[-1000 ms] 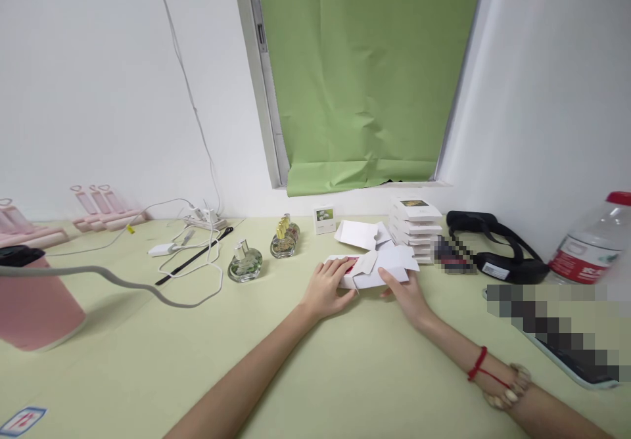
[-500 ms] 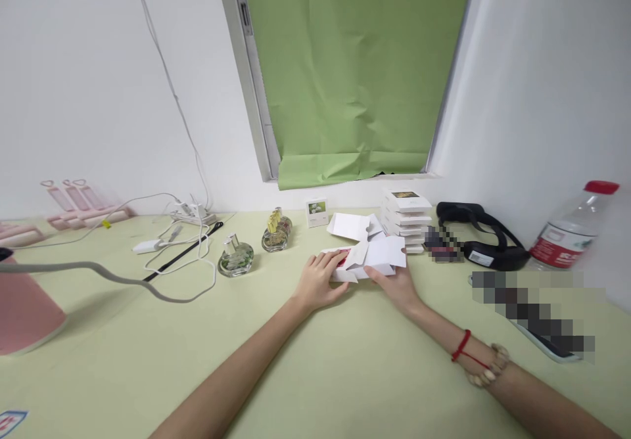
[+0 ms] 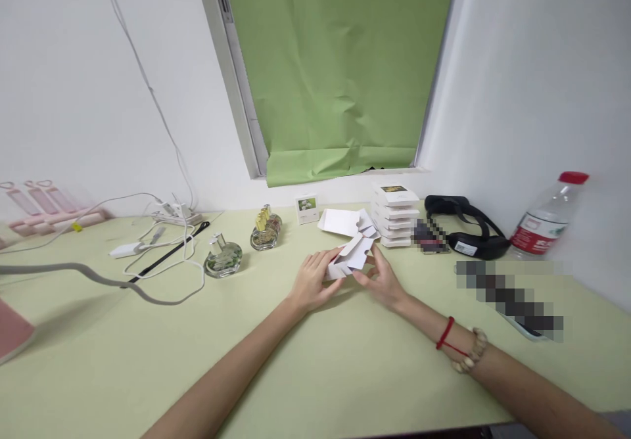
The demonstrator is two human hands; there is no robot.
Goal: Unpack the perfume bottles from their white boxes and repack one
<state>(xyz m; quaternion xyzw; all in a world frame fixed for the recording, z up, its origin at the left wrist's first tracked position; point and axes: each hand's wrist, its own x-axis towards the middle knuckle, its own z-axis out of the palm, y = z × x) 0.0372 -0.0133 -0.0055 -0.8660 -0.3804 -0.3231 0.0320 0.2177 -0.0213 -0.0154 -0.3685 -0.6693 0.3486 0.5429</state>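
Note:
A small white carton [image 3: 339, 270] is held low over the table, its flaps standing up at the right end. My left hand [image 3: 315, 280] wraps around its left side, fingers over the top and thumb along the near edge. At the flap end, my right hand [image 3: 383, 282] grips with its thumb in front and fingers behind. Some red shows beside my left fingertips. Just behind lies another opened white box [image 3: 340, 221], flaps out. A stack of flat white boxes [image 3: 394, 214] stands to the right of it. What the carton contains is hidden.
Glass perfume bottles with gold caps [image 3: 266, 232] and one with silver caps [image 3: 223, 259] stand left, near a white cable [image 3: 187, 248]. A small picture box [image 3: 306, 209] is at the back. Right are a black headset [image 3: 476, 245], a water bottle [image 3: 545, 225] and a partly blurred phone [image 3: 530, 326].
The view has swung slightly right. The carton has turned in my hands, and its raised flaps now look shorter and more upright. My right hand has moved closer to my left.

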